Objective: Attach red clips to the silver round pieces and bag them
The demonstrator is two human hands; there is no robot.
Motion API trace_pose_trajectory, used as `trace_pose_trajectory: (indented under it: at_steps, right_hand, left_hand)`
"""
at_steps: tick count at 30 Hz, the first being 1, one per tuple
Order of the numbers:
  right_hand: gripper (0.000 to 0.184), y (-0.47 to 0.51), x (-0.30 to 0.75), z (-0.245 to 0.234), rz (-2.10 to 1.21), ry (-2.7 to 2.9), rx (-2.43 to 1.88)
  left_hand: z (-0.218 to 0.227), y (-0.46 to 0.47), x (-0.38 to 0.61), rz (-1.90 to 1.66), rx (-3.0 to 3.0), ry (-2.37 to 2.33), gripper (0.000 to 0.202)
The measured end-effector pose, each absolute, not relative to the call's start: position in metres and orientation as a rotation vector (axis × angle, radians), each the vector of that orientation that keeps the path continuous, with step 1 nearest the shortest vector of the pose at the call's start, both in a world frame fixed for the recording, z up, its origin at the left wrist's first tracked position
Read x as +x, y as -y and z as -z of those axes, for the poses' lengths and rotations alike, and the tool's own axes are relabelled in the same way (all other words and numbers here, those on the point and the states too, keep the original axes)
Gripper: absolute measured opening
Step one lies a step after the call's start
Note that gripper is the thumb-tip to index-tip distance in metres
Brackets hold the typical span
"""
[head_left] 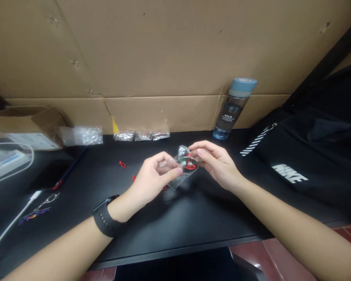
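Both hands meet over the middle of the black desk. Between them is a small clear plastic bag with a round item inside that shows red and green. My left hand, a black watch on its wrist, pinches the bag's left side with thumb and fingers closed. My right hand pinches the bag's upper right edge, fingers curled over it. A few small red pieces lie loose on the desk just left of my left hand.
A blue-capped water bottle stands at the back against a cardboard wall. Several small clear packets line the back edge. A black bag fills the right. A cardboard box, white cable and keychain lie left.
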State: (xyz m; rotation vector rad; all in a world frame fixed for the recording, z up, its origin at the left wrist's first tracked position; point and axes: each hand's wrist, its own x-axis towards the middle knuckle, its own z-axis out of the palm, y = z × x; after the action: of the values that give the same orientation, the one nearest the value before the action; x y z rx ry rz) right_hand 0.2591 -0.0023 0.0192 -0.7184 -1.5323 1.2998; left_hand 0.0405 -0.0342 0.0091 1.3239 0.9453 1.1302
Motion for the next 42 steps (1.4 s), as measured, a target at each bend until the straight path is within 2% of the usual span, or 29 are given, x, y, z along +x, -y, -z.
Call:
trace_pose_trajectory:
  at_steps: [8,13,17,23,31,37,42]
  right_hand:
    - [0.034,0.01,0.262,-0.02,-1.08,1.753,-0.603]
    - [0.027,0.007,0.26,-0.019,-1.016,1.745,-0.705]
    - [0.027,0.006,0.259,-0.017,-1.023,1.67,-0.704]
    - [0.017,0.007,0.258,-0.018,-0.99,1.706,-0.713]
    - [0.019,0.004,0.261,-0.016,-0.922,1.708,-0.75]
    - [0.01,0.004,0.261,-0.021,-0.761,1.869,-0.798]
    - [0.019,0.005,0.263,-0.024,-0.783,1.881,-0.8]
  left_hand:
    - [-0.007,0.031,0.041,-1.212,1.278,-0.962,0.031]
    - [-0.003,0.031,0.039,-1.179,1.32,-0.949,0.034]
    - [-0.004,0.034,0.039,-1.245,1.473,-0.94,0.044]
    - [-0.011,0.036,0.033,-1.232,1.879,-1.14,0.017]
    - [-0.018,0.031,0.027,-1.17,2.285,-1.134,0.008]
    - [-0.013,0.031,0.024,-1.137,2.644,-1.193,0.007]
    - [-0.016,0.034,0.024,-1.254,2.706,-1.146,0.006]
